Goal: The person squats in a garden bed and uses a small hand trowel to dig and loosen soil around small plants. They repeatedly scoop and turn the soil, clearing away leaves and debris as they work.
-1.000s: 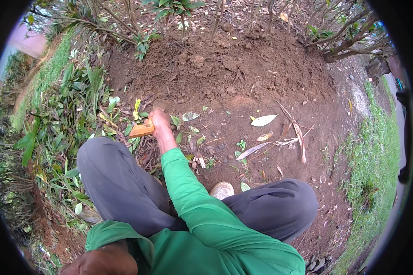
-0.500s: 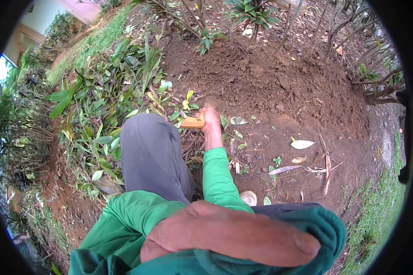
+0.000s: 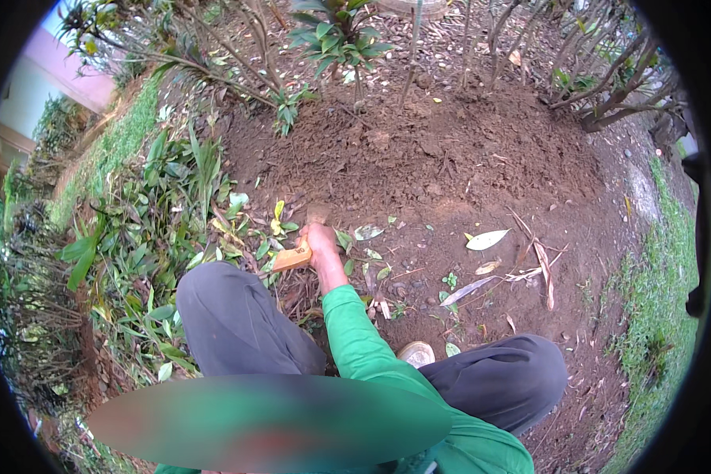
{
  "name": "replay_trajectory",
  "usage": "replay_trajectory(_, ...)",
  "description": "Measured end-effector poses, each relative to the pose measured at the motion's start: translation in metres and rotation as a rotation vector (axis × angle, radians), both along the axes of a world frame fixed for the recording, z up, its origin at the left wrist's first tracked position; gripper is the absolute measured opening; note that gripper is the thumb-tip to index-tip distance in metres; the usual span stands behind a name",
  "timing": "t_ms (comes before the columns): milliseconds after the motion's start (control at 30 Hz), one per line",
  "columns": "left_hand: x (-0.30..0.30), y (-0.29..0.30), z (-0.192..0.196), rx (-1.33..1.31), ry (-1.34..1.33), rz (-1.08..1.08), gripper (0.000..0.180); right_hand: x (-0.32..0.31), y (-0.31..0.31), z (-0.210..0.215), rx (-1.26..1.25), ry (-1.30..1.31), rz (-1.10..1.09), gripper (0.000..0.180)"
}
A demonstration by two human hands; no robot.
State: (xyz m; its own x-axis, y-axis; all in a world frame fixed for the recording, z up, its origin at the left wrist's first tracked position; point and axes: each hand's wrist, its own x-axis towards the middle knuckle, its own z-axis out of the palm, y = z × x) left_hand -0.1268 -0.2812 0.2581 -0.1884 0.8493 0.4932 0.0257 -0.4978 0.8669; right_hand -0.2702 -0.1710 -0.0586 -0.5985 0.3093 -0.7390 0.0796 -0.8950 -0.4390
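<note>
My right hand point(image 3: 321, 243) is closed around a wooden-handled hand tool point(image 3: 291, 258), low over the ground between the leaf litter and the bare soil. The yellowish, angular handle sticks out to the left of the fist. Just beyond the fingers is a flat, soil-coloured part that may be its blade; its full shape is hidden. A smooth blurred patch covers the bottom of the view, with a reddish smear where my left hand may be; its fingers cannot be made out. Near the right hand lie yellow leaves point(image 3: 277, 218).
Cut green leaves point(image 3: 146, 245) are heaped at the left. Loosened brown soil point(image 3: 442, 154) spreads ahead, below shrubs point(image 3: 336, 39). Dry leaves point(image 3: 542, 265) and a pale leaf point(image 3: 487, 239) lie at right, with grass point(image 3: 656, 347) beyond. My bent knees point(image 3: 229, 316) flank the right arm.
My left hand, large and close before, no longer shows distinctly. The scene has shifted left in view, and my right knee has come into sight. The right hand still grips the tool.
</note>
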Motion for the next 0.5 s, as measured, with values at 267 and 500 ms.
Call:
replay_trajectory(267, 0.013, 0.020, 0.004, 0.114, -0.236, -0.078, 0.059, 0.001, -0.001, -0.008, -0.004, 0.046, 0.039, 0.010)
replay_trajectory(500, 0.047, 0.049, 0.001, 0.391, -1.152, -0.785, 0.074, 0.000, 0.005, -0.015, -0.102, 0.106, 0.059, 0.011)
